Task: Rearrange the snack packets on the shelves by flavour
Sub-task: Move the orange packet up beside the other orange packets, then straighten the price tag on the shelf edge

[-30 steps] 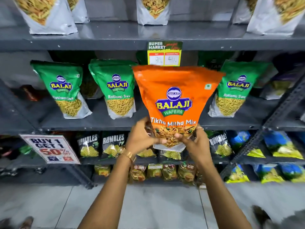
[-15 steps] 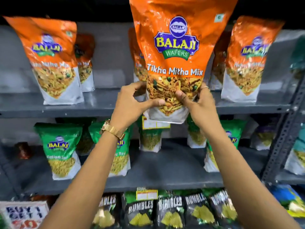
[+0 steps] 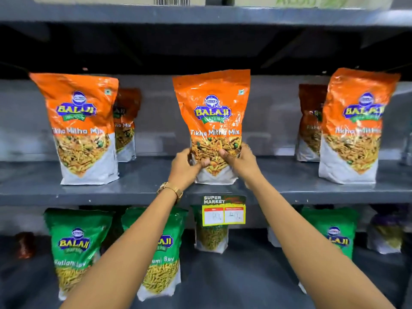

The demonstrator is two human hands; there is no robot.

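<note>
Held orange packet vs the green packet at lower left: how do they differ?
The held orange packet reads Tikha Mitha Mix; the green packet reads Ratlami Sev. The orange one stands on the upper shelf, the green one on the shelf below. The left hand and right hand grip the orange one; nothing touches the green one. Both are upright Balaji Wafers pouches.

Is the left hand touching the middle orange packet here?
Touching. The head view shows the left hand wrapped on the lower left edge of the middle orange packet, thumb pressed across its front.
</note>
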